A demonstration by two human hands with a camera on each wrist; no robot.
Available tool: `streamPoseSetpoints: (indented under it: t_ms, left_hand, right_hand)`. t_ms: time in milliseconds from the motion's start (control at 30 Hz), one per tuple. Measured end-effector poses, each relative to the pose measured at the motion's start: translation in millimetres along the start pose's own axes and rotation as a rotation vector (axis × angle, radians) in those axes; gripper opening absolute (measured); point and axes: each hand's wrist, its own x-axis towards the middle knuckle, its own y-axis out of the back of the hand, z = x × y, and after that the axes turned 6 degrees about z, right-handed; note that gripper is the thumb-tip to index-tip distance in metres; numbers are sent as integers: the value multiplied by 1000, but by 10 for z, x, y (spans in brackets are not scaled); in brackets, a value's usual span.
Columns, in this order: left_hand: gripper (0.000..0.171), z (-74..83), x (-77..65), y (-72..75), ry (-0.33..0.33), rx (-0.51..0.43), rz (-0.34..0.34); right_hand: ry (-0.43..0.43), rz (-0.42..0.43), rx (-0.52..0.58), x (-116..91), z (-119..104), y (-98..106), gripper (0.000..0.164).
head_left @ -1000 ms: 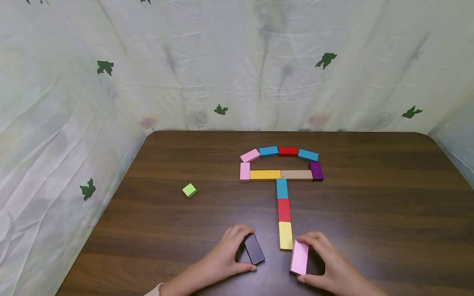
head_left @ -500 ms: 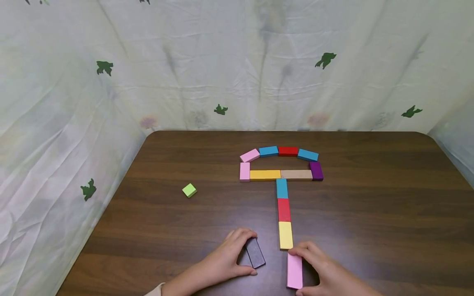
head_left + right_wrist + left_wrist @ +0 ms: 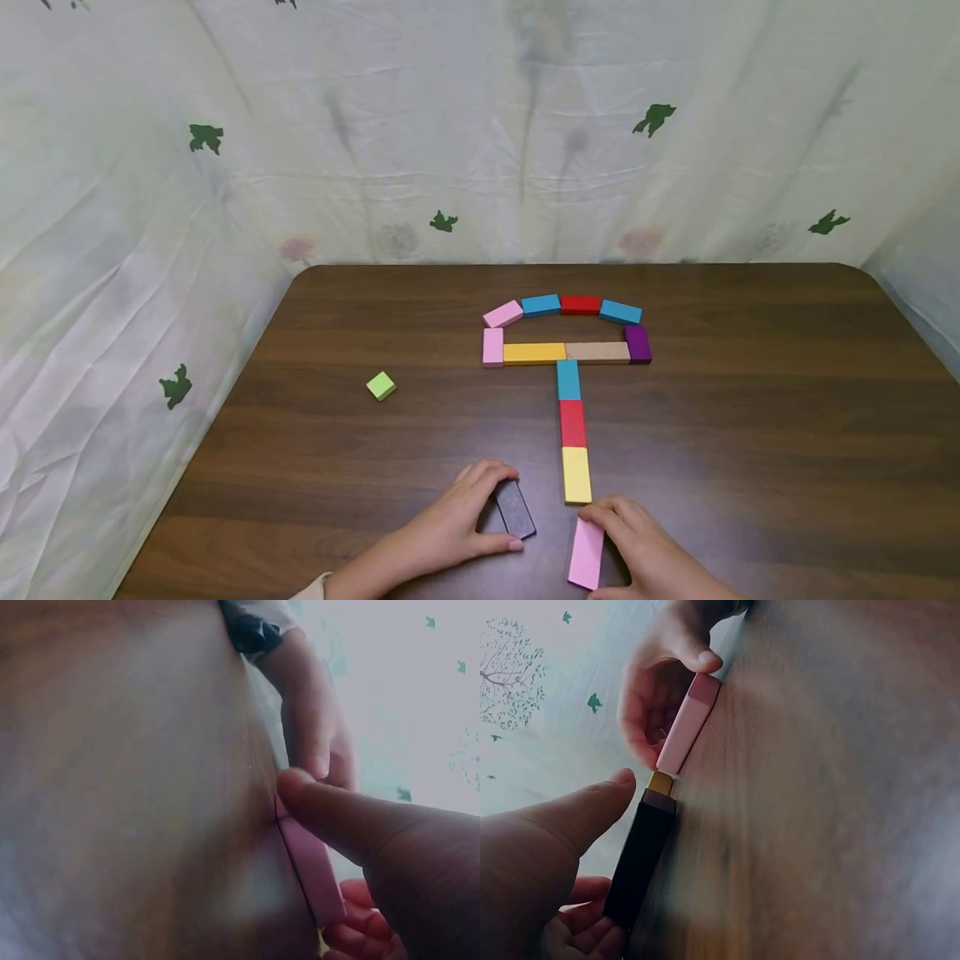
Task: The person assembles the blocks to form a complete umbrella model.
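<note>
My left hand holds a dark grey block at the front of the table, fingers at its far end and thumb beside its near end. The left wrist view shows this block standing along the tabletop. A pink block is gripped lengthwise by my right hand, its thumb at the near end, partly cut off by the frame. The pink block slants slightly, just below the yellow block. Above that, a red block and a blue block continue the column.
Past the column, a yellow block and a tan block form a bar. Pink, blue, red and purple blocks arch over it, including a purple one. A lime green block lies alone at left. A patterned cloth hangs behind the table.
My right hand has moved the pink block left and towards me, from beside the yellow block's lower end to below it, and its tilt has shifted. The left hand has barely moved.
</note>
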Motion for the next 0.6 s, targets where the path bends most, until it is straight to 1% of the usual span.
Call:
streamPoseSetpoints:
  t_ms: [33, 100, 167, 300, 400, 500, 600]
  left_hand:
    - [65, -1, 0, 2, 2, -1, -2]
    - [64, -3, 0, 9, 7, -7, -12]
    - [63, -16, 1, 17, 6, -16, -23]
    - [61, -48, 2, 30, -5, -36, -40]
    - [61, -65, 5, 30, -12, -45, -40]
    - [60, -67, 4, 21, -14, -41, -33]
    - [61, -62, 2, 9, -12, -31, -20]
  right_hand:
    - [-17, -13, -8, 0, -5, 3, 74]
    - [-24, -13, -9, -2, -1, 6, 75]
    - [7, 15, -1, -4, 16, 8, 73]
    - [78, 49, 71, -7, 62, 29, 62]
    - [73, 35, 113, -4, 72, 38, 58]
    - [65, 57, 96, 1, 68, 17, 57]
    - [68, 103, 54, -1, 63, -16, 59]
